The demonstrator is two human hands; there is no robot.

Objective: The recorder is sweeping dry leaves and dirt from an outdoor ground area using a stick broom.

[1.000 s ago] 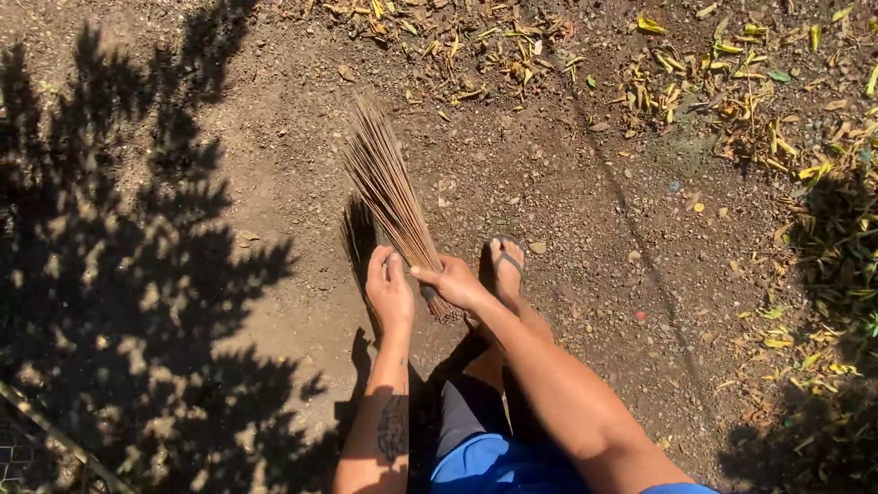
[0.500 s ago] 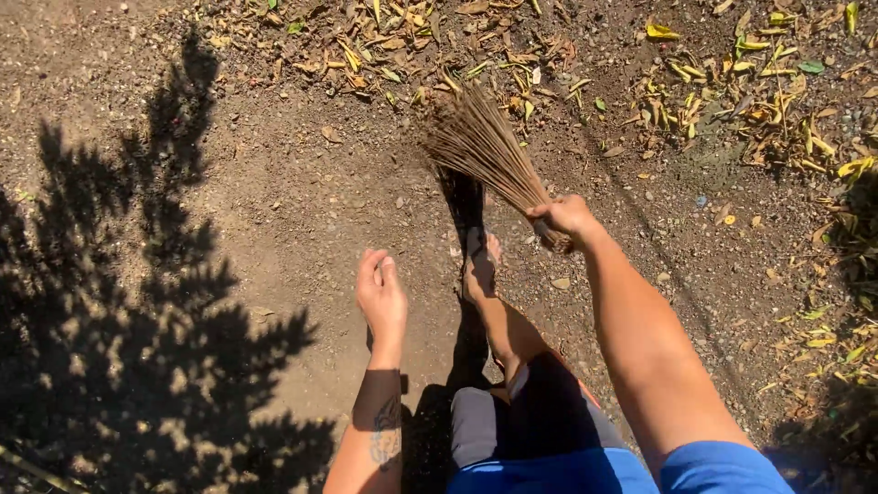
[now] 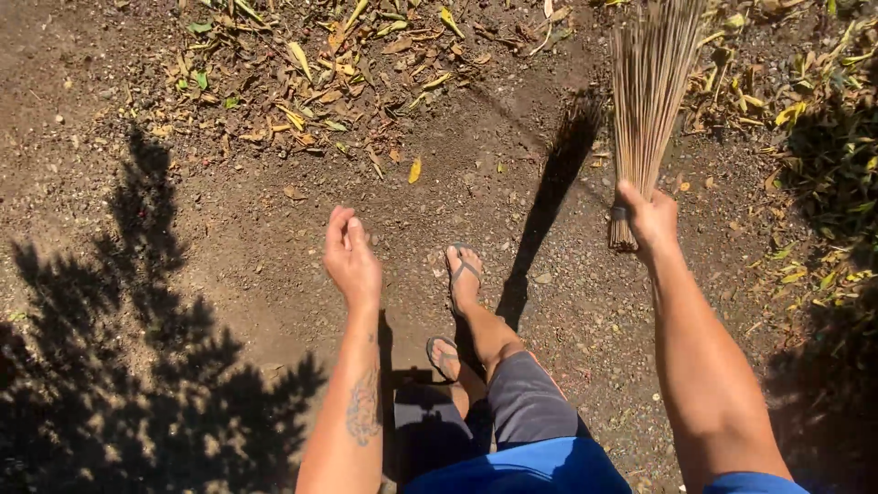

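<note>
Right hand at right of frame is clenched round the bound base of the broom, whose bristles run up from the fist to the top right edge. Broom is a bundle of thin stiff tan sticks, tied near the bottom, fanning slightly, over dirt and dry leaves. Left hand, centre frame, hangs empty with fingers loosely curled, well apart from it.
</note>
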